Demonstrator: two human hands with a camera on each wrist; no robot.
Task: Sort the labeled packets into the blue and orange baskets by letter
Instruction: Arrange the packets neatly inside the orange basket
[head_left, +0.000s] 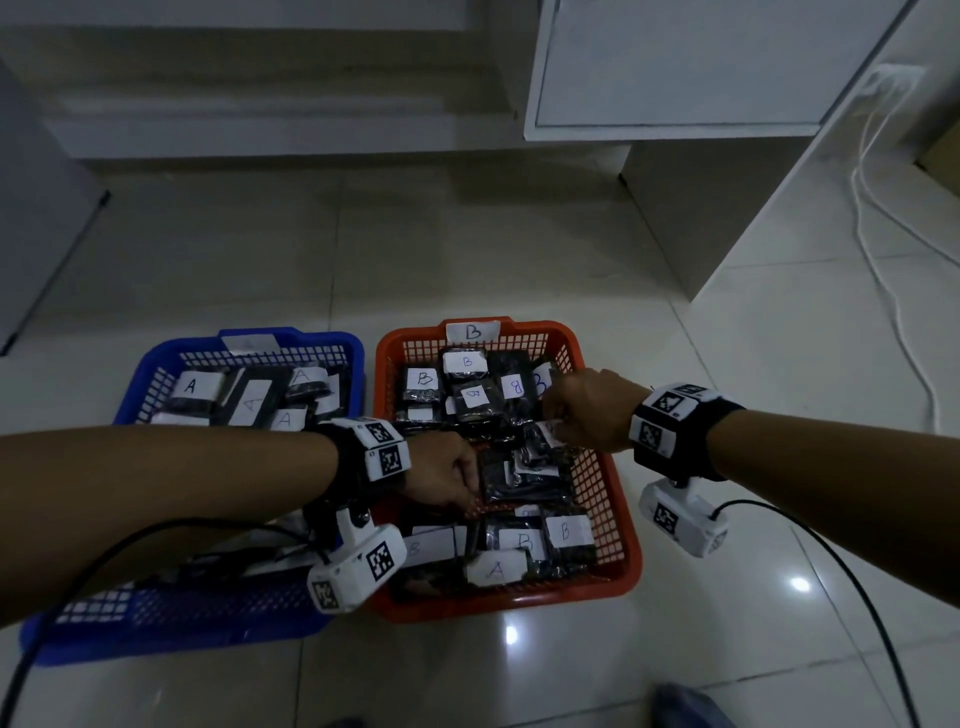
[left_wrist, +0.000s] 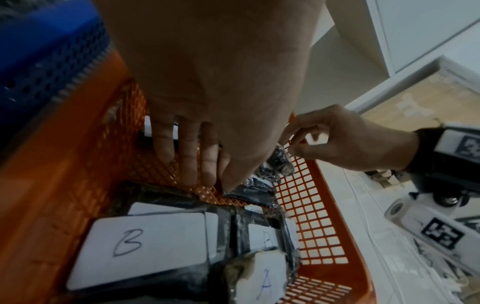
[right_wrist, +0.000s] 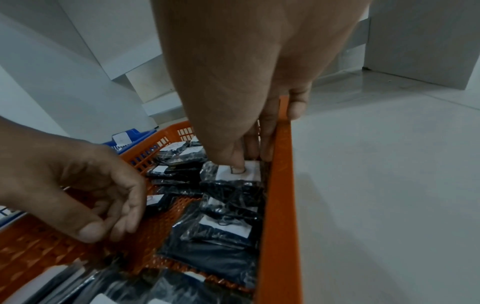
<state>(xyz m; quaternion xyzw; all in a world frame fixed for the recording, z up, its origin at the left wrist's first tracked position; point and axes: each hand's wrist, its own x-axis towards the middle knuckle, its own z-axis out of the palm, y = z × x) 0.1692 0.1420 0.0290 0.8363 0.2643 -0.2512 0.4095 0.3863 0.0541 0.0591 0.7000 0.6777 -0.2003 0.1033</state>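
Observation:
The orange basket (head_left: 519, 597), tagged B, holds several black packets with white labels, most marked B and one marked A (head_left: 496, 569) at its near edge. The blue basket (head_left: 182, 629) holds packets marked A. My right hand (head_left: 558, 423) pinches a labelled packet (right_wrist: 253, 172) against the orange basket's right wall, thumb on the white label, whose letter is hidden. My left hand (head_left: 462, 488) hovers over bare mesh in the orange basket with loosely curled fingers (right_wrist: 130, 218) that hold nothing, just left of a black packet (head_left: 519, 483).
Both baskets sit side by side on a glossy tiled floor. A white cabinet (head_left: 675, 67) stands behind them, a grey panel (head_left: 31, 208) at the far left. White cables (head_left: 883, 260) trail along the floor on the right.

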